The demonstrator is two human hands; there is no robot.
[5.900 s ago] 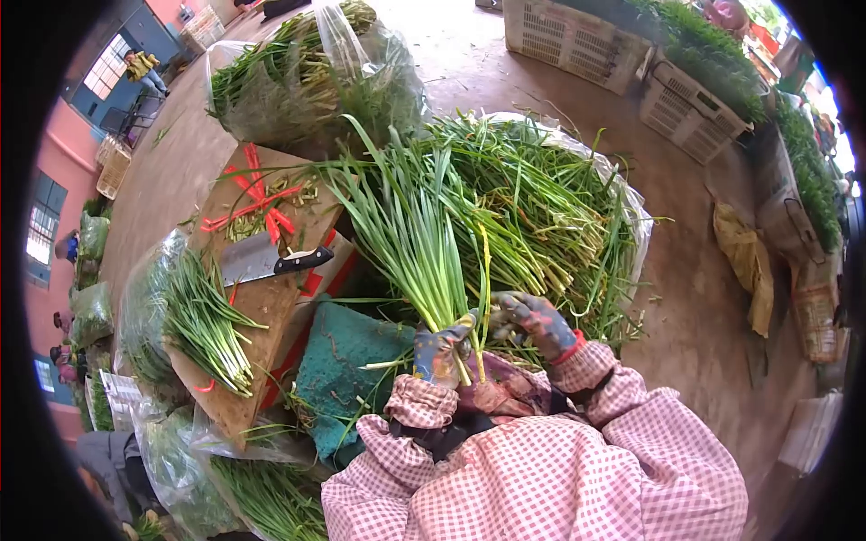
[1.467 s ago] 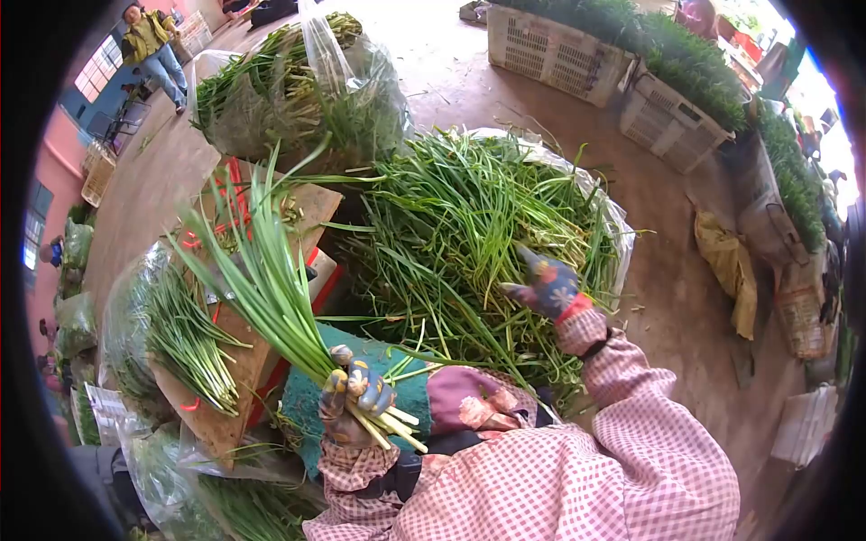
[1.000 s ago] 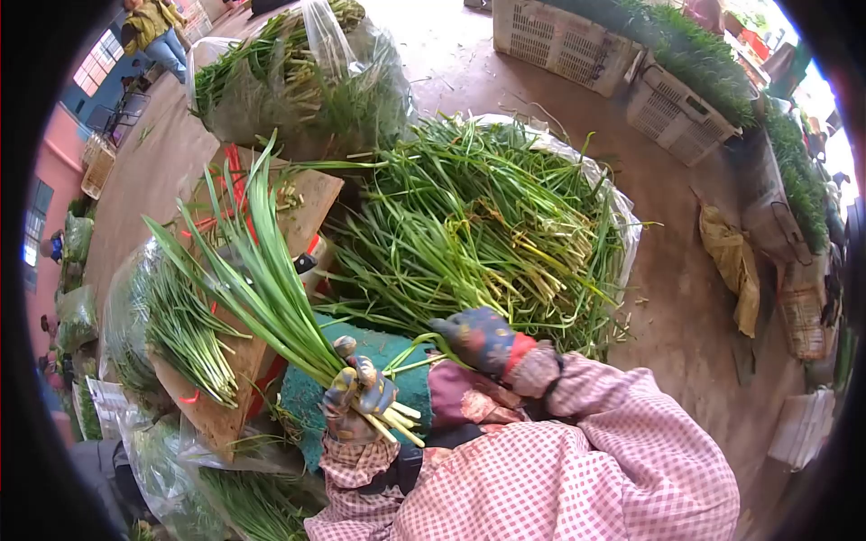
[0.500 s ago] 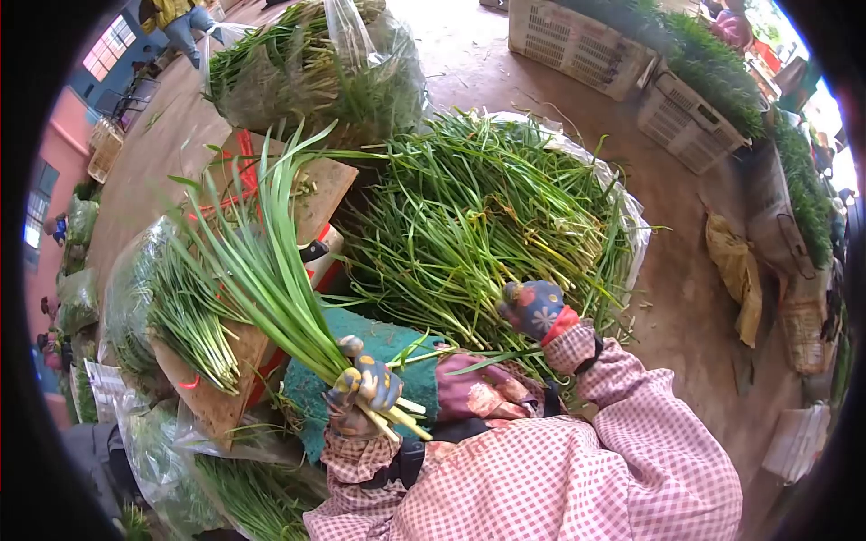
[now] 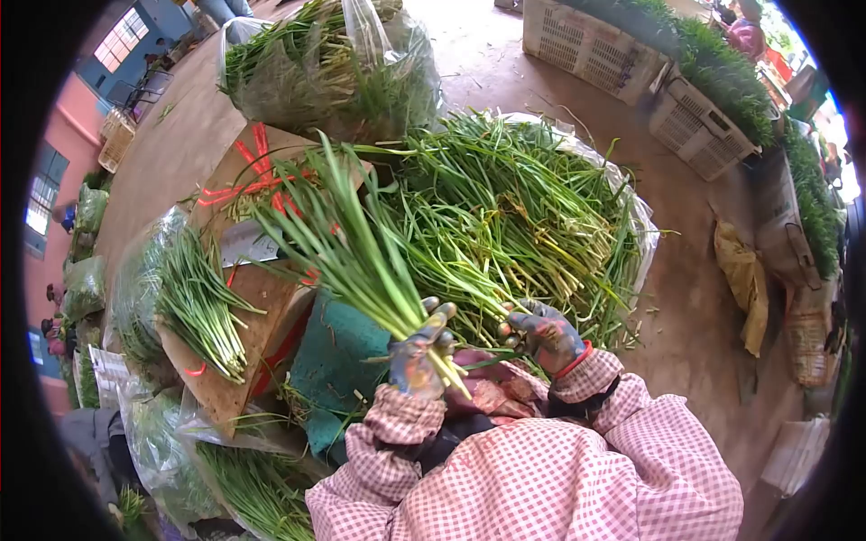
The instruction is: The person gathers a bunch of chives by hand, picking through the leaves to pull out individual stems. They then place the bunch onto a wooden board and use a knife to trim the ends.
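My left hand (image 5: 420, 353), in a patterned glove, is closed around a bunch of garlic chives (image 5: 365, 261), leaves up and left, pale cut ends below. My right hand (image 5: 546, 335), also gloved, pinches stalk ends at the near edge of a big loose chive pile (image 5: 514, 216) on plastic sheeting. To the left, a trimmed chive bundle (image 5: 207, 311) lies on a wooden board (image 5: 271, 338). A broad knife blade (image 5: 250, 243) rests there too, its handle hidden behind the held leaves. A green cloth (image 5: 336, 361) lies beside my left hand.
A large clear bag of chives (image 5: 334, 81) stands beyond the board. White crates (image 5: 591, 54) filled with greens line the right side. More bagged greens (image 5: 162, 451) are at lower left. A crumpled yellow sack (image 5: 741, 284) lies on the floor. Other people are partly visible at the edges.
My left hand has moved right and slightly up with its bunch, uncovering the knife blade. My right hand has turned and shifted slightly down at the pile's edge.
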